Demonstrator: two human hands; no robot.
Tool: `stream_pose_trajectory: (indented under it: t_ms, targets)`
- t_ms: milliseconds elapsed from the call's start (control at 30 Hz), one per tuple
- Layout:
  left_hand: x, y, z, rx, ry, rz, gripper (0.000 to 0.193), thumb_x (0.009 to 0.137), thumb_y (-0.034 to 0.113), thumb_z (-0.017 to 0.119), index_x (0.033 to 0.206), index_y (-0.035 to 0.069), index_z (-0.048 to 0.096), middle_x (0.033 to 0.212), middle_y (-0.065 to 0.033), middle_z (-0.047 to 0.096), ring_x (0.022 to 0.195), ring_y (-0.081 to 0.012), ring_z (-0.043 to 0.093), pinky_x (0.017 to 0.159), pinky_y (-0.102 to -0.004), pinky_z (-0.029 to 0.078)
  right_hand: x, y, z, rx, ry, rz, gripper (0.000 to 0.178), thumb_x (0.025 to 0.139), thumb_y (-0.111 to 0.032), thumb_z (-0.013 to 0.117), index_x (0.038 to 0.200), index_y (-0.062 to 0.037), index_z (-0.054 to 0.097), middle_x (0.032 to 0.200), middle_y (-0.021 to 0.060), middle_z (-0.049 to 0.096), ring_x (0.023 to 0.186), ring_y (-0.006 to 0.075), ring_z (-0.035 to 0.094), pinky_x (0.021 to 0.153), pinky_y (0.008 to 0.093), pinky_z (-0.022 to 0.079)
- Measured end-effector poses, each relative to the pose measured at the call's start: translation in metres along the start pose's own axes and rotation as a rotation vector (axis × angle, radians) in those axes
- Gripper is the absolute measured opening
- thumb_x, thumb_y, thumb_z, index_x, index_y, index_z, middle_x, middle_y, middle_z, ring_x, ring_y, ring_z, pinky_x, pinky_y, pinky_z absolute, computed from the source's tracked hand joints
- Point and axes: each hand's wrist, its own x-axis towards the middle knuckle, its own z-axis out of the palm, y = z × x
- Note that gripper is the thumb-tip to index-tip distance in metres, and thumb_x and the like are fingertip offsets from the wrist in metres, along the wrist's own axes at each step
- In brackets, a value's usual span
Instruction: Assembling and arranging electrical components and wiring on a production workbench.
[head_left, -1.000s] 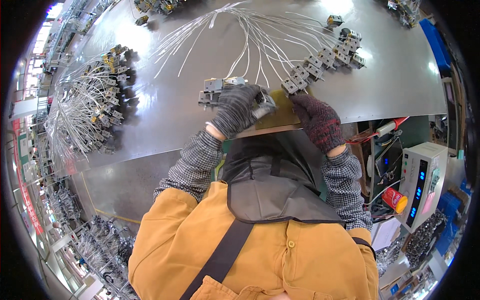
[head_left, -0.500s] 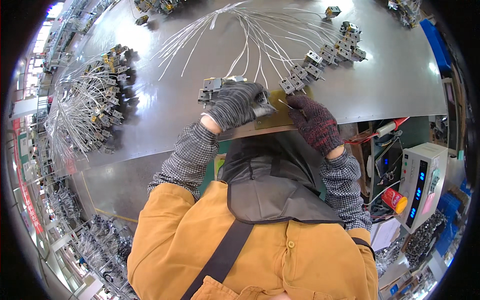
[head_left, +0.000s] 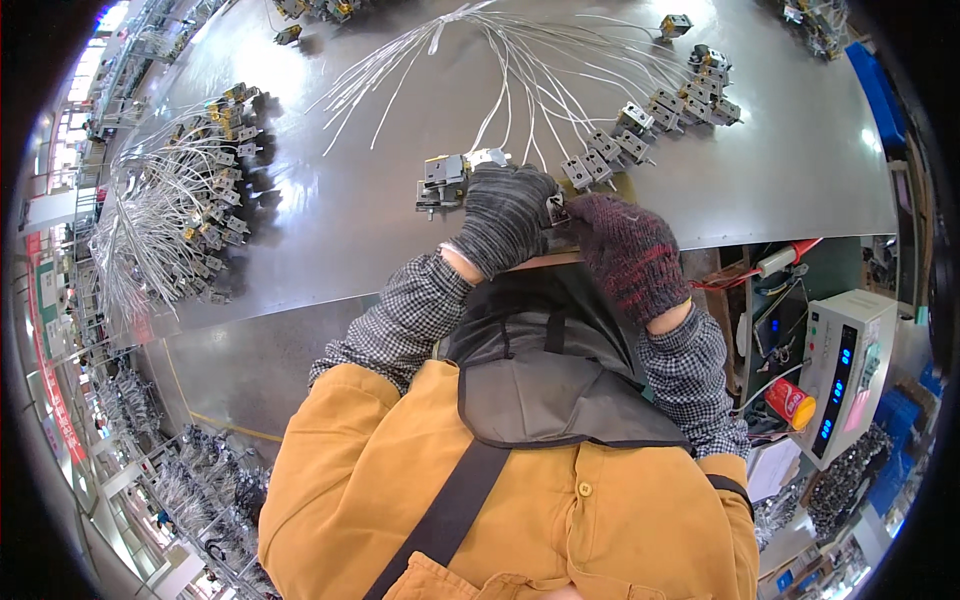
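My left hand (head_left: 503, 215), in a grey striped glove, is closed around a small boxy metal part (head_left: 557, 208), whose end shows past the fingertips. Against that end press the fingers of my right hand (head_left: 630, 250), in a dark red and black knit glove. They are pinched, and whatever lies between them is hidden. Left of my left hand stand several metal blocks (head_left: 442, 172) close together. A fan of white wires (head_left: 515, 60) spreads over the table beyond my hands, and a slanting row of similar metal blocks (head_left: 605, 148) lies to the right.
The shiny metal table (head_left: 330, 220) ends just in front of me. At its left lies a heap of wired blocks (head_left: 205, 210). To my right are a box with blue digits (head_left: 850, 370), a red and yellow container (head_left: 790, 403) and a red-tipped tool (head_left: 785, 257).
My left hand has moved right, and my right hand has turned and come in to meet it. The white wire end seen at my right fingertips is now hidden.
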Motion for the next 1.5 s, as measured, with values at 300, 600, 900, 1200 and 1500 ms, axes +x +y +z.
stream_pose_trajectory:
  t_ms: [300, 600, 900, 1200, 1500]
  targets:
    - [0.012, 0.007, -0.014, 0.015, -0.187, -0.045, 0.051, 0.068, 0.029, 0.089, 0.113, 0.012, 0.072, 0.103, -0.0119, 0.07, 0.101, -0.0331, 0.07, 0.092, -0.0502, 0.05, 0.004, -0.008, -0.006, -0.153, -0.098, 0.079, 0.023, 0.091, -0.009, 0.066, 0.112, -0.0071, 0.074, 0.104, 0.0185, 0.075, 0.096, 0.0383, 0.072, 0.085, 0.046, 0.059]
    - [0.013, 0.01, -0.006, -0.002, -0.161, -0.051, 0.052, 0.064, 0.029, 0.089, 0.109, 0.009, 0.071, 0.1, -0.0134, 0.069, 0.098, -0.0351, 0.069, 0.091, -0.049, 0.051, 0.0, -0.009, -0.005, -0.104, -0.035, 0.086, 0.02, 0.093, -0.01, 0.066, 0.111, -0.0074, 0.075, 0.105, 0.0169, 0.075, 0.097, 0.0374, 0.073, 0.086, 0.0459, 0.058]
    - [-0.011, -0.035, -0.015, -0.729, 0.31, -0.037, 0.081, 0.067, 0.033, 0.099, 0.131, 0.001, 0.06, 0.111, -0.0162, 0.068, 0.099, -0.0287, 0.069, 0.087, -0.038, 0.057, -0.007, 0.004, -0.006, 0.1, 0.012, 0.11, 0.023, 0.096, -0.017, 0.069, 0.116, -0.0073, 0.075, 0.108, 0.0182, 0.075, 0.101, 0.0367, 0.073, 0.088, 0.0441, 0.059]
    - [-0.037, -0.095, -0.028, -0.852, 0.092, -0.332, 0.061, 0.089, 0.018, 0.082, 0.142, 0.001, 0.057, 0.135, -0.0132, 0.065, 0.126, -0.0242, 0.062, 0.106, -0.0394, 0.054, -0.01, -0.005, 0.035, 0.414, -0.174, 0.018, 0.021, 0.099, -0.022, 0.066, 0.115, -0.01, 0.073, 0.107, 0.0188, 0.074, 0.099, 0.0393, 0.071, 0.086, 0.0484, 0.057]
    - [-0.025, -0.052, -0.03, -0.88, 0.383, -0.424, 0.048, 0.093, 0.032, 0.082, 0.124, -0.001, 0.065, 0.111, -0.0075, 0.07, 0.103, -0.0207, 0.068, 0.09, -0.0333, 0.056, -0.016, 0.005, 0.017, 0.093, -0.083, 0.192, 0.024, 0.099, -0.024, 0.064, 0.118, -0.0112, 0.072, 0.107, 0.018, 0.075, 0.1, 0.0389, 0.072, 0.087, 0.0493, 0.058]
